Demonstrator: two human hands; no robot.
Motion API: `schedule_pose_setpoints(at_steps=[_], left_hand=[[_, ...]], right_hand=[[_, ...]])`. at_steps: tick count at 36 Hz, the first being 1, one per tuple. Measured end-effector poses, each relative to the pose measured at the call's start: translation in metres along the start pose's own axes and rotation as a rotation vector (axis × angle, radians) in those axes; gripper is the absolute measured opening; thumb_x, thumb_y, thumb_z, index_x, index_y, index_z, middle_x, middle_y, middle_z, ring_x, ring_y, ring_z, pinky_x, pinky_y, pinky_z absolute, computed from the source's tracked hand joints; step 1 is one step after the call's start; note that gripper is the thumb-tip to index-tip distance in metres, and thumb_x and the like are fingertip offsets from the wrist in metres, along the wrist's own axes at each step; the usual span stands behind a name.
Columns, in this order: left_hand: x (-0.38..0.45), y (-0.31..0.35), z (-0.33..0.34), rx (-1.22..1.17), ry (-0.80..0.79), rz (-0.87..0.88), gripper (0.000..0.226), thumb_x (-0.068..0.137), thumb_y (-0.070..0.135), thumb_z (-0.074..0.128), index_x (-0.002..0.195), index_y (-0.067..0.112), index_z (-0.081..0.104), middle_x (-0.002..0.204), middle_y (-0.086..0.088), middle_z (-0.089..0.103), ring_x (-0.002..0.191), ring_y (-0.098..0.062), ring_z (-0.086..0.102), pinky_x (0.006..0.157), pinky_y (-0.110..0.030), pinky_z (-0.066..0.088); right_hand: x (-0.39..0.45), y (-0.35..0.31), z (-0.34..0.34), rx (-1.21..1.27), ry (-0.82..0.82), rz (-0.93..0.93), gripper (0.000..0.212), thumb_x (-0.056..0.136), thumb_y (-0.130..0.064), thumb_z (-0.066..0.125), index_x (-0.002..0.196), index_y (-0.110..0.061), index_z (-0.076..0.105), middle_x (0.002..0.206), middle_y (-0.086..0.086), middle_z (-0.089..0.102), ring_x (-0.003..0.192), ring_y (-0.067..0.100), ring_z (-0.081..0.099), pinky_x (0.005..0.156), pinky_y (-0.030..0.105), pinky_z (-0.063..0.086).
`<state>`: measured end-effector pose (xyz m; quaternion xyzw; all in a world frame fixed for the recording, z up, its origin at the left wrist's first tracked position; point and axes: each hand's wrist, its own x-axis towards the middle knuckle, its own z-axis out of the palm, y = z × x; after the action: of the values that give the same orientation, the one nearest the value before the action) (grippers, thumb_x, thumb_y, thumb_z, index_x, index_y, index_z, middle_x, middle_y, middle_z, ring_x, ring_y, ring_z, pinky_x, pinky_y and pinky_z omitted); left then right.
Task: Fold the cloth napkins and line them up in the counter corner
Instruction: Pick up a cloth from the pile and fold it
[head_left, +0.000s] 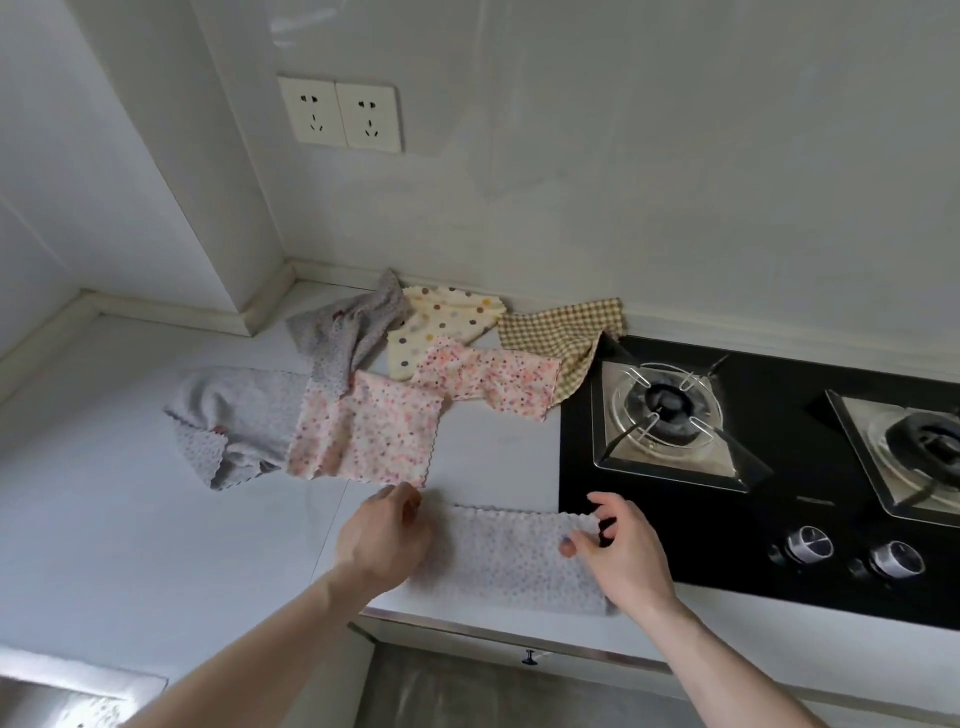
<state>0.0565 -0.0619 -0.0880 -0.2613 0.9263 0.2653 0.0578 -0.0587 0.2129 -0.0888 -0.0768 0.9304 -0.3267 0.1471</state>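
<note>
Two hands work at the near edge of a pale counter (130, 519), above a drawer front with a small dark knob (530, 657). Between them lies a grey dotted napkin (509, 561), spread flat with its near side at the counter lip and its right end just reaching the black hob (675, 561). The left hand (384, 535) has curled fingers on the napkin's far left corner; the grip itself is hidden under the hand. The right hand (618, 551) pinches the far right corner between thumb and fingertips, other fingers loosely bent.

Bare counter lies to the left, with a steel sink rim (78, 691) at the bottom corner. Farther back, unfolded napkins overlap in a loose heap: a pink floral one (374, 436) over a grey one (228, 415), another pink floral (493, 379), a crumpled grey (348, 332), a cream spotted one (441, 322) and a checked one (566, 332) touching the hob. Two burners (670, 410) sit right. A double socket (340, 114) is on the wall above the corner.
</note>
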Motion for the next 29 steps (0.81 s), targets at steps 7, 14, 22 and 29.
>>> schedule_pose_setpoints(at_steps=[7, 14, 22, 29], left_hand=[[-0.003, -0.025, 0.029, 0.004, 0.188, 0.18, 0.04, 0.083, 0.062, 0.056, 0.118, 0.042, 0.057, 0.105, 0.024, 0.059, 0.091, -0.006, 0.061, 0.07, -0.025, 0.049], [0.001, -0.034, 0.045, -0.002, 0.293, 0.285, 0.038, 0.081, 0.067, 0.056, 0.111, 0.044, 0.057, 0.101, 0.028, 0.054, 0.082, 0.001, 0.061, 0.07, -0.024, 0.051], [0.002, -0.045, 0.054, -0.17, 0.317, 0.356, 0.023, 0.085, 0.046, 0.069, 0.096, 0.038, 0.05, 0.074, 0.02, 0.061, 0.063, -0.006, 0.052, 0.063, -0.03, 0.046], [0.002, -0.047, 0.055, -0.316, 0.255, 0.371, 0.038, 0.084, 0.023, 0.077, 0.108, 0.038, 0.052, 0.095, 0.021, 0.065, 0.058, -0.006, 0.053, 0.061, -0.017, 0.044]], right_hand=[[0.003, 0.019, 0.014, -0.138, 0.052, -0.138, 0.05, 0.085, -0.047, 0.069, 0.131, -0.036, 0.055, 0.116, -0.023, 0.043, 0.106, -0.001, 0.048, 0.082, 0.023, 0.043], [0.006, 0.026, 0.01, -0.213, 0.089, -0.247, 0.023, 0.082, -0.043, 0.069, 0.099, -0.044, 0.054, 0.096, -0.019, 0.051, 0.07, -0.002, 0.056, 0.063, 0.021, 0.037], [0.011, 0.03, 0.008, -0.262, 0.088, -0.354, 0.024, 0.076, -0.046, 0.075, 0.073, -0.03, 0.057, 0.078, -0.012, 0.059, 0.072, 0.003, 0.055, 0.053, 0.021, 0.036], [0.009, 0.043, 0.019, -0.162, 0.207, -0.436, 0.026, 0.075, -0.039, 0.078, 0.069, -0.024, 0.058, 0.062, -0.021, 0.057, 0.057, 0.005, 0.051, 0.048, 0.025, 0.032]])
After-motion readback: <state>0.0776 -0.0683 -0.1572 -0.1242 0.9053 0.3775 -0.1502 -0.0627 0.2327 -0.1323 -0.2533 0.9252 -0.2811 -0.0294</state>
